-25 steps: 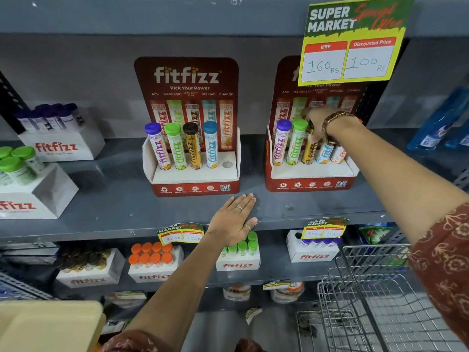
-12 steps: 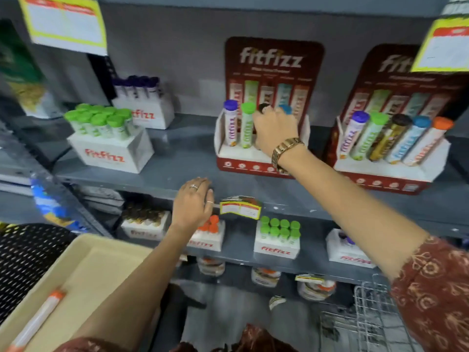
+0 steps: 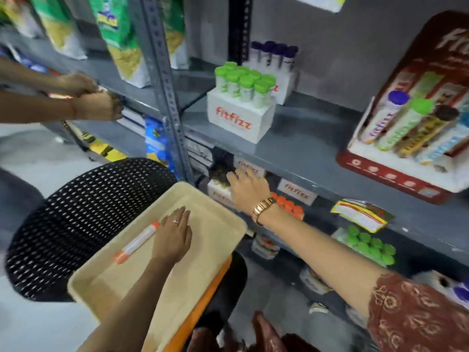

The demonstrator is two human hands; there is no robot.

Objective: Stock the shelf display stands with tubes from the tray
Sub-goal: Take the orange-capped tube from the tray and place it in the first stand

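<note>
A beige tray (image 3: 210, 224) lies low at centre, and a single white tube with orange caps (image 3: 137, 243) rests in it. My left hand (image 3: 174, 236) lies flat in the tray, fingers together, its thumb side right beside the tube with no grip on it. My right hand (image 3: 247, 189), with a gold watch on the wrist, hovers with spread fingers and nothing in it, in front of the lower shelf. The red fitfizz display stand (image 3: 390, 171) sits on the shelf at the right with purple, green, brown and blue tubes; its right end is cut off.
The tray rests on a chair with a black mesh back (image 3: 76, 212). White fitfizz boxes of green-capped tubes (image 3: 241, 107) and purple-capped tubes (image 3: 274, 57) stand on the grey shelf (image 3: 304, 138). Another person's hands (image 3: 94, 97) work at the left rack. More boxes fill the lower shelf.
The view swung left and down. My left hand left the shelf edge and dropped into the tray beside the tube. My right hand left the display stand and came down before the lower shelf.
</note>
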